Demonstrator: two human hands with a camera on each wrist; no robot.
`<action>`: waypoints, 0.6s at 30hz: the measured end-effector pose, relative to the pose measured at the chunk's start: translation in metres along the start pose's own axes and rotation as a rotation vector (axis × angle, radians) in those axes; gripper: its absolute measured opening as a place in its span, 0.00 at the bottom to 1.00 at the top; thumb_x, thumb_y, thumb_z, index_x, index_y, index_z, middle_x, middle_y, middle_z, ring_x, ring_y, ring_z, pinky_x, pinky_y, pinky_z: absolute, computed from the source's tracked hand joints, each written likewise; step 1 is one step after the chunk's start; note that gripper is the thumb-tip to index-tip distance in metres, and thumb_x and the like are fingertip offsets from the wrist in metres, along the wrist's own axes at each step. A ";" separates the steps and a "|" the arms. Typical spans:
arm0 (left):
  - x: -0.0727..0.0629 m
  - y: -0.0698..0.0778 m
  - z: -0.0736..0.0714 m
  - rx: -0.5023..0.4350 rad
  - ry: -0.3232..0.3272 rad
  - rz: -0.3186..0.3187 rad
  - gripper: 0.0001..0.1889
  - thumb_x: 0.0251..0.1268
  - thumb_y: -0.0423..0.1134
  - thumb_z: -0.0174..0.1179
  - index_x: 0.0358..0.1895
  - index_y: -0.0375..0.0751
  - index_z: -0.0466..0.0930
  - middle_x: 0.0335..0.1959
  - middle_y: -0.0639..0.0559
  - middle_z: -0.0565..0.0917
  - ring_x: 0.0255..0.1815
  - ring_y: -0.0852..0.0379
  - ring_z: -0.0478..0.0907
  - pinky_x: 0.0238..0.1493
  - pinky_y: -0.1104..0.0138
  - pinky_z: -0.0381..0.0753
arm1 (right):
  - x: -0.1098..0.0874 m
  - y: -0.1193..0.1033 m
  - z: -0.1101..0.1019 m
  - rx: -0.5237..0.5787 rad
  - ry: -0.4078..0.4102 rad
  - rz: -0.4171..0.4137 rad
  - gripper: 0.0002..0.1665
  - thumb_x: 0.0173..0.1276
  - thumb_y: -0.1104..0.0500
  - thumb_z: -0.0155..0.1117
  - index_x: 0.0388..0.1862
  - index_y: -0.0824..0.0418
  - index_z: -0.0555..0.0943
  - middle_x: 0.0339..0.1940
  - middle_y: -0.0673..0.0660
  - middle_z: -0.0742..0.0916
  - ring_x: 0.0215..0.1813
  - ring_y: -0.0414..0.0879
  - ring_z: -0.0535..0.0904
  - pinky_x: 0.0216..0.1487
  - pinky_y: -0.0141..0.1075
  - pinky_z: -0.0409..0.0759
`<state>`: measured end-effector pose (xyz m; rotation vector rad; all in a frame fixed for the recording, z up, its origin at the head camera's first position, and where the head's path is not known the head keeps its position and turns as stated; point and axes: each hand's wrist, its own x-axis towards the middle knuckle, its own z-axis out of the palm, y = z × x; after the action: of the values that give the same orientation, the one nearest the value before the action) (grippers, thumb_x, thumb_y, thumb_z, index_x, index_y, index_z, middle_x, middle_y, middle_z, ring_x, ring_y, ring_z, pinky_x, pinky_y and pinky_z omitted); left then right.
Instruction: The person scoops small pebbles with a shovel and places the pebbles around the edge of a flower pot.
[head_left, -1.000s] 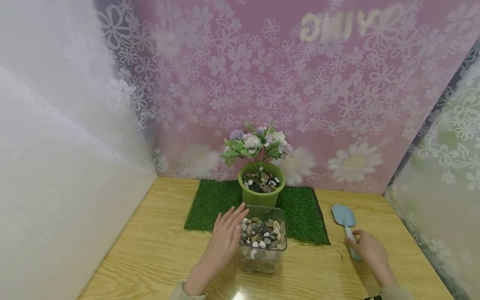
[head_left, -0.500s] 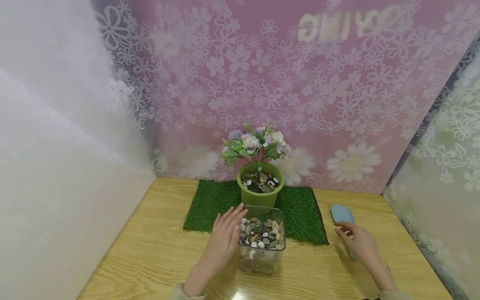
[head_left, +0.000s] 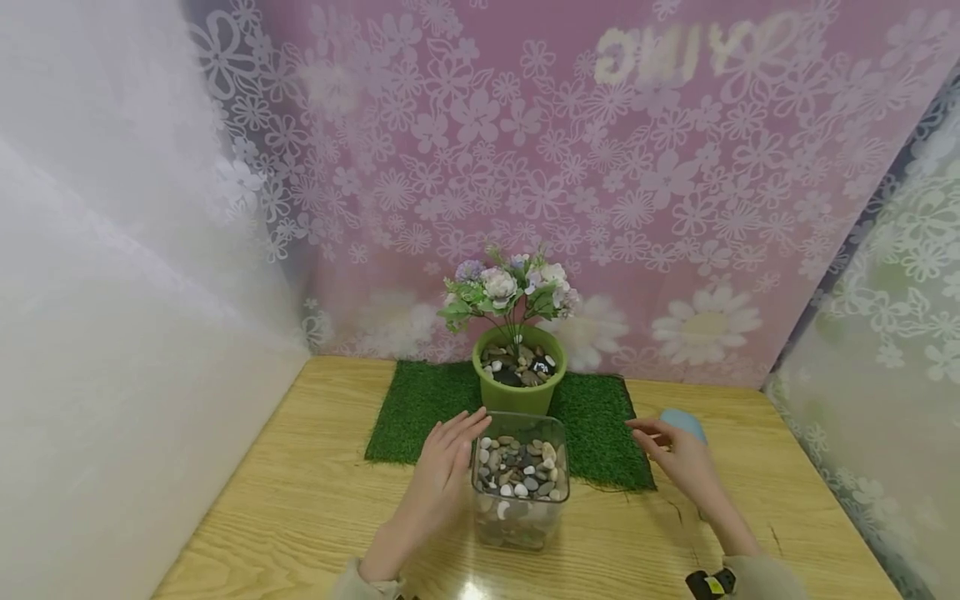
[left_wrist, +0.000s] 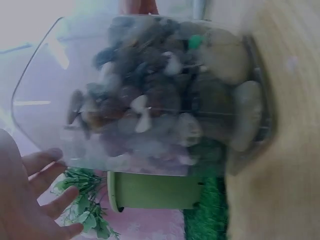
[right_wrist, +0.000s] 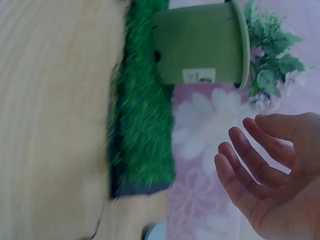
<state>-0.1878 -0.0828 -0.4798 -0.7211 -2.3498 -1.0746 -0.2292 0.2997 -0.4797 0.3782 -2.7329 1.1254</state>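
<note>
In the head view a clear square container (head_left: 521,508) of mixed pebbles stands on the wooden table. My left hand (head_left: 442,462), fingers extended, lies along its left side with the fingertips at the rim; the left wrist view has those fingers (left_wrist: 59,200) beside the clear wall. To the right, my right hand (head_left: 678,458) hovers with loosely bent fingers and holds nothing. Beneath and behind it lies a light blue garden trowel (head_left: 684,423), mostly hidden by the hand and forearm. The right wrist view has the relaxed right hand (right_wrist: 280,175) in front of the floral backdrop.
Behind the container a green pot (head_left: 519,396) with pebbles and artificial flowers (head_left: 510,287) stands on a strip of artificial turf (head_left: 600,425). A pink floral curtain (head_left: 480,167) closes off the back. A pale panel (head_left: 135,333) rises at the left, a patterned one (head_left: 900,400) at the right.
My right hand has let go of the trowel's handle, lifted off it and moved left and forward toward the turf's right edge. The left hand stays by the container, having shifted only slightly.
</note>
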 end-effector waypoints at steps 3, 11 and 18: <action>0.013 -0.002 -0.008 -0.041 0.013 0.022 0.19 0.82 0.36 0.46 0.69 0.42 0.77 0.69 0.47 0.77 0.74 0.42 0.67 0.71 0.39 0.64 | 0.011 -0.012 0.002 0.076 -0.021 -0.011 0.22 0.80 0.53 0.57 0.65 0.62 0.80 0.56 0.66 0.85 0.43 0.47 0.86 0.37 0.36 0.85; 0.073 -0.015 -0.036 -0.215 -0.069 -0.117 0.20 0.83 0.49 0.47 0.69 0.53 0.77 0.70 0.56 0.76 0.73 0.51 0.69 0.69 0.45 0.71 | 0.059 -0.041 0.013 0.174 -0.069 0.035 0.31 0.79 0.46 0.57 0.72 0.63 0.73 0.59 0.67 0.83 0.46 0.51 0.85 0.43 0.37 0.86; 0.112 -0.054 -0.034 -0.332 -0.119 -0.353 0.22 0.82 0.47 0.49 0.73 0.46 0.72 0.75 0.44 0.70 0.74 0.43 0.67 0.70 0.43 0.68 | 0.102 -0.049 0.030 0.325 -0.133 0.116 0.34 0.81 0.51 0.55 0.77 0.68 0.65 0.64 0.73 0.77 0.55 0.60 0.82 0.50 0.43 0.86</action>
<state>-0.3005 -0.1097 -0.4224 -0.4993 -2.4889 -1.6428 -0.3143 0.2276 -0.4430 0.3490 -2.7121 1.6387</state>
